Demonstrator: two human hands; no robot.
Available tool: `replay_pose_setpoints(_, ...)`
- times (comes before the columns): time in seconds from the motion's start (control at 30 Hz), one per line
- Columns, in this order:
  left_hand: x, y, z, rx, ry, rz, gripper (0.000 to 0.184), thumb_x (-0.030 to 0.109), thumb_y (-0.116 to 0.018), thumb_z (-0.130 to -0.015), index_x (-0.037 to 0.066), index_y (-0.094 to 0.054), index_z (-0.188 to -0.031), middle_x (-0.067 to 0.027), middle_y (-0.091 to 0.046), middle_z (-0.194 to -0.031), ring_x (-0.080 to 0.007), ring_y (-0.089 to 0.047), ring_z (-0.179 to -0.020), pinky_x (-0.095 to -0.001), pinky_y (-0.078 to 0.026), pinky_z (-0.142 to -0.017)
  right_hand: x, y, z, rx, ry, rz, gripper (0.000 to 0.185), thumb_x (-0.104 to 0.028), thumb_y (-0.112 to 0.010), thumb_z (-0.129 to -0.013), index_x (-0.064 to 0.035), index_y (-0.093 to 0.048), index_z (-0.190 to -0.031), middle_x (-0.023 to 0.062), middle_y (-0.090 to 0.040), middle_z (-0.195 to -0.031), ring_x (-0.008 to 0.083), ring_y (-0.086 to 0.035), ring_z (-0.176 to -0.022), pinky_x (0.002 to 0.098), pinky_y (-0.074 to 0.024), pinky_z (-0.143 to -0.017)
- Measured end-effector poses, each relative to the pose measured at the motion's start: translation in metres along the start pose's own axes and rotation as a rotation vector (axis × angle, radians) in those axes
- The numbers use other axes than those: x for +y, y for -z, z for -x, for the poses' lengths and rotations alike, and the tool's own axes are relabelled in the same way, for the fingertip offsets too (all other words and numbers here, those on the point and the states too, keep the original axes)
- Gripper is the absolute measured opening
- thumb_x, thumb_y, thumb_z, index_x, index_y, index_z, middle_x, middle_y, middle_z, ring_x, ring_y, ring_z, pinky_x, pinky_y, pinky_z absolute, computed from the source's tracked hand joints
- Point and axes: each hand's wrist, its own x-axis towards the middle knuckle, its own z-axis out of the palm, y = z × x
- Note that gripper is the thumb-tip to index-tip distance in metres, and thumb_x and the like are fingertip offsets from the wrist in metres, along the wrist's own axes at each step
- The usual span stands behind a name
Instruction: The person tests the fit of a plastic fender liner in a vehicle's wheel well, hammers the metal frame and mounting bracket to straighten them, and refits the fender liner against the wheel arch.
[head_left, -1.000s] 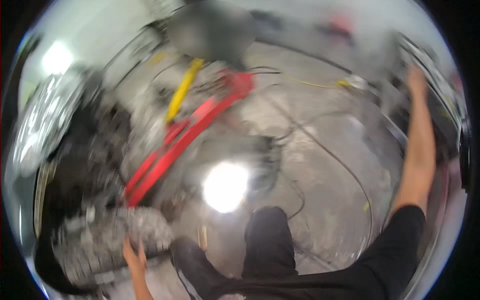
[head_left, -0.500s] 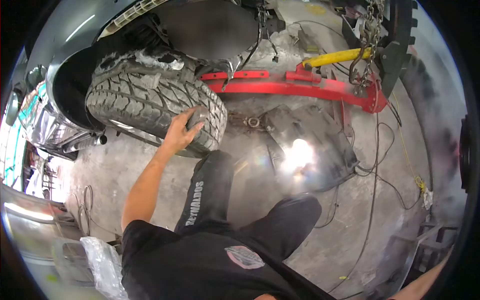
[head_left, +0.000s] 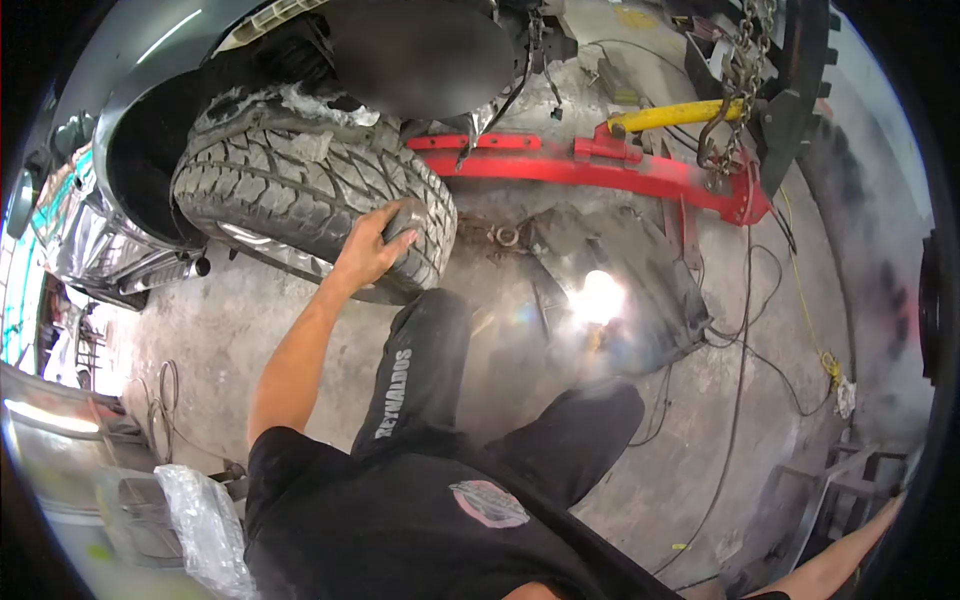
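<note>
My left hand rests at the tread of a large, dusty off-road tire. Its thumb and fingers curl round a small dark grey rounded object, whose exact kind I cannot make out. The tire sits in the wheel arch of a vehicle, its top edge torn or caked with pale material. Far to the right, my right forearm reaches toward a dark metal frame. My right hand is at the dark image edge, its fingers not discernible.
A red steel beam with a yellow cylinder and hanging chains runs beyond the tire. A dark panel with a bright light on it lies on the floor. Cables trail at right; clear plastic wrap is at lower left.
My left hand, with the grey object, has shifted slightly up and right in view. My right arm has stretched farther out, bringing more forearm into sight. The whole view has moved a little.
</note>
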Motion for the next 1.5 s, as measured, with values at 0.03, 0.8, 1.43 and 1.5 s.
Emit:
replay_pose_setpoints(0.03,0.001,0.001,-0.001,0.002,0.001,0.004,0.049,0.018,-0.074,-0.089,-0.005,-0.06,-0.13,-0.0272,-0.067,-0.123,-0.0396,-0.066,-0.114,-0.0393,-0.05,-0.097,-0.001,0.001,0.001,-0.002,-0.011,-0.067,0.026,-0.028,-0.057,-0.096,-0.0065,-0.062,-0.11,0.0142,-0.064,-0.109,0.0281,-0.061,-0.1,0.0431,-0.0485,-0.09)
replay_pose_setpoints(0.8,-0.016,-0.017,-0.021,0.187,0.138,0.248,0.067,0.046,-0.065,-0.099,-0.012,-0.055,-0.133,-0.0271,-0.067,-0.118,-0.0336,-0.065,-0.103,-0.0393,-0.049,-0.096,-0.117,-0.183,0.695,-1.216,-0.379,-0.309,0.008,-0.013,-0.059,-0.096,-0.0064,-0.06,-0.101,-0.0036,-0.055,-0.073,0.0054,-0.049,-0.058,0.0241,-0.0386,-0.05)
replay_pose_setpoints(1.43,-0.054,-0.183,-0.146,0.139,0.569,2.207,0.045,0.033,-0.053,-0.106,-0.002,-0.049,-0.135,-0.0157,-0.065,-0.117,-0.0282,-0.067,-0.102,-0.0463,-0.057,-0.087,-0.347,-0.163,0.77,-1.463,-0.189,-0.074,0.02,-0.017,-0.064,-0.097,-0.0008,-0.059,-0.108,-0.0023,-0.053,-0.07,0.0052,-0.046,-0.052,0.0243,-0.0347,-0.046)
replay_pose_setpoints(1.5,-0.048,-0.184,-0.152,0.148,0.31,2.108,0.042,0.043,-0.046,-0.107,0.011,-0.055,-0.133,-0.0099,-0.065,-0.123,-0.0291,-0.064,-0.11,-0.0543,-0.051,-0.092,-0.37,-0.164,0.773,-1.451,-0.134,0.032,0.023,-0.018,-0.065,-0.097,0.0004,-0.059,-0.11,-0.0016,-0.054,-0.071,0.0054,-0.046,-0.053,0.0239,-0.0351,-0.047)
